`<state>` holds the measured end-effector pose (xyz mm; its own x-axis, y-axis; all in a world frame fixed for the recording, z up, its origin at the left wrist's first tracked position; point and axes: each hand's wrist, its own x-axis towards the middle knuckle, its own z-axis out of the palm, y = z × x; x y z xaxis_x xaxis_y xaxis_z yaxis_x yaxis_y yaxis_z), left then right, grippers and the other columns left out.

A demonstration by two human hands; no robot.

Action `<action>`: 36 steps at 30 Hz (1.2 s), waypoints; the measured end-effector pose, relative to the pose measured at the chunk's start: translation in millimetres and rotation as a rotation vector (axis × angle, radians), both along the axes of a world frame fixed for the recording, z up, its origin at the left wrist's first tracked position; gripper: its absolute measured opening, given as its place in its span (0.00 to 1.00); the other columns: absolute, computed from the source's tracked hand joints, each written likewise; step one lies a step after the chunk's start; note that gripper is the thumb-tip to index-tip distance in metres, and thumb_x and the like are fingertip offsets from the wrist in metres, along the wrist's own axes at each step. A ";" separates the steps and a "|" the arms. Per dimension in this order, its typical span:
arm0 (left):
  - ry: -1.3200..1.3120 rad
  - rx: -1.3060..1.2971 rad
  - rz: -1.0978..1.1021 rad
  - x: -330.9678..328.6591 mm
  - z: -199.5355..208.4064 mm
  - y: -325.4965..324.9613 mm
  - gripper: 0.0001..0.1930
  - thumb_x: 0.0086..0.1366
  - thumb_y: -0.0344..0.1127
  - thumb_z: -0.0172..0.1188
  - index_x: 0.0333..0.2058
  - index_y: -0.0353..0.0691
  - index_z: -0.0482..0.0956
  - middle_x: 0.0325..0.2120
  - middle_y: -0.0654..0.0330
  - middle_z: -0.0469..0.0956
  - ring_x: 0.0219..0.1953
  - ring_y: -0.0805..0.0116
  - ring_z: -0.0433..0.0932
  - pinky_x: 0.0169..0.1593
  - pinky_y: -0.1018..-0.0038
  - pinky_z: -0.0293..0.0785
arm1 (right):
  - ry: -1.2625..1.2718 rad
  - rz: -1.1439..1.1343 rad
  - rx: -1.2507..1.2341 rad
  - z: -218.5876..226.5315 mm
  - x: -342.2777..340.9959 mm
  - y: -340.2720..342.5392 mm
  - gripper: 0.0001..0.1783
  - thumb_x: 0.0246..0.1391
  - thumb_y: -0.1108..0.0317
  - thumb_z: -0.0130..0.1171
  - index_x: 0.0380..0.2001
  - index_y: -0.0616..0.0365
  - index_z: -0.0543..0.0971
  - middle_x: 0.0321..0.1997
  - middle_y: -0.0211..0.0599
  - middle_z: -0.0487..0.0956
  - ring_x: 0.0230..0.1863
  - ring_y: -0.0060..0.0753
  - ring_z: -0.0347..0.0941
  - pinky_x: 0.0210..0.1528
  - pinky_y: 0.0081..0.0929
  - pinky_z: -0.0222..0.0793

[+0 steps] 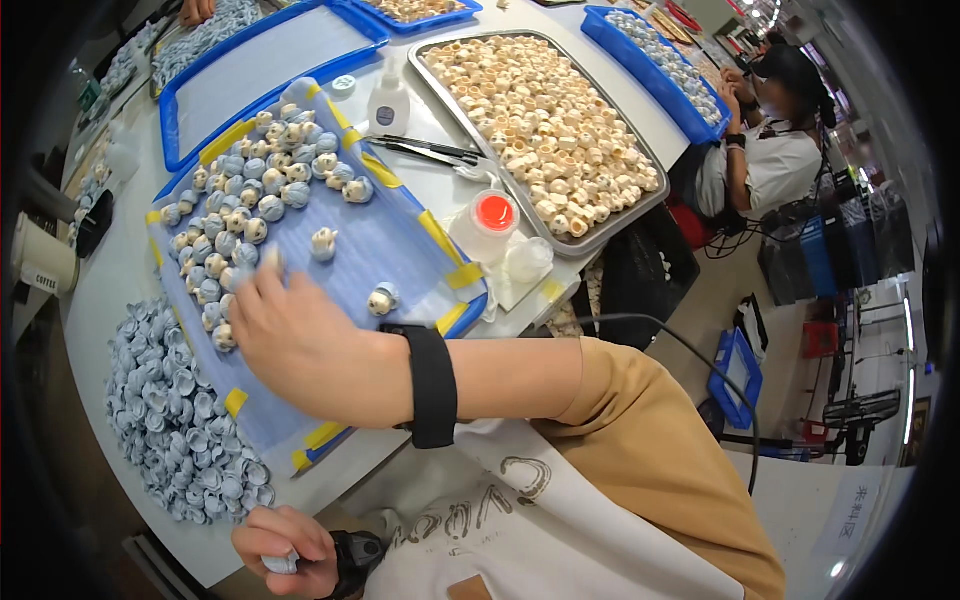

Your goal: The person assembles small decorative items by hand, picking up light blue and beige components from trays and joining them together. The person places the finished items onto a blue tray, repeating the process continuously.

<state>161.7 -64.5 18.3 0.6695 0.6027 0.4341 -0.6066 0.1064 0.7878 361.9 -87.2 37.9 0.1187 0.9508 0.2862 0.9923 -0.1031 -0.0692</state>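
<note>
My right hand (295, 335) reaches over the left part of a blue-lined tray (340, 280) with yellow tape along its rim. Its fingers are drawn together beside rows of small cream doll heads with pale blue hair (270, 208); whatever they hold, if anything, is hidden and blurred. Two heads lie apart: a cream one (323, 244) and a blue-haired one (382, 298). Low in the view, my left hand (285, 545) is closed round a pale blue shell-like piece (281, 563). Near it, a heap of similar blue pieces (180, 420) covers the table's left side.
Behind the tray stand a white squeeze bottle (389, 105), black tweezers (425, 150) and a jar with a red top (494, 212). A metal tray (645, 205) holds cream parts. More blue trays (172, 125) lie farther back. A co-worker (785, 140) sits at right.
</note>
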 end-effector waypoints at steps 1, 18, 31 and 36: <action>0.013 0.040 0.015 2.7 0.1 0.1 0.22 0.63 0.50 0.54 0.40 0.33 0.67 0.20 0.57 0.67 0.15 0.73 0.62 0.16 0.81 0.62 | -0.158 -0.134 0.129 7.2 2.8 2.3 0.15 0.36 0.72 0.57 0.33 0.65 0.74 0.35 0.45 0.72 0.37 0.41 0.69 0.34 0.34 0.69; 0.487 0.222 -0.079 20.7 10.4 -8.2 0.27 0.68 0.53 0.39 0.33 0.32 0.76 0.20 0.58 0.70 0.16 0.76 0.65 0.20 0.80 0.59 | 0.222 -0.699 -0.062 -5.3 237.6 -227.3 0.19 0.45 0.73 0.61 0.44 0.61 0.76 0.27 0.38 0.74 0.28 0.28 0.70 0.32 0.25 0.68; 0.639 -0.074 -0.191 30.8 23.1 -15.0 0.16 0.62 0.38 0.55 0.40 0.28 0.72 0.32 0.49 0.77 0.35 0.66 0.76 0.43 0.73 0.70 | 0.077 -0.665 0.108 9.9 241.7 -217.6 0.10 0.46 0.77 0.56 0.36 0.62 0.76 0.31 0.43 0.74 0.27 0.35 0.72 0.30 0.26 0.67; 0.605 -0.279 -0.268 31.3 20.5 -16.4 0.16 0.62 0.38 0.54 0.42 0.29 0.71 0.33 0.51 0.77 0.35 0.68 0.75 0.41 0.75 0.69 | 0.546 -0.344 0.570 51.7 126.0 -164.1 0.12 0.46 0.79 0.56 0.37 0.63 0.74 0.34 0.34 0.72 0.34 0.27 0.71 0.33 0.21 0.67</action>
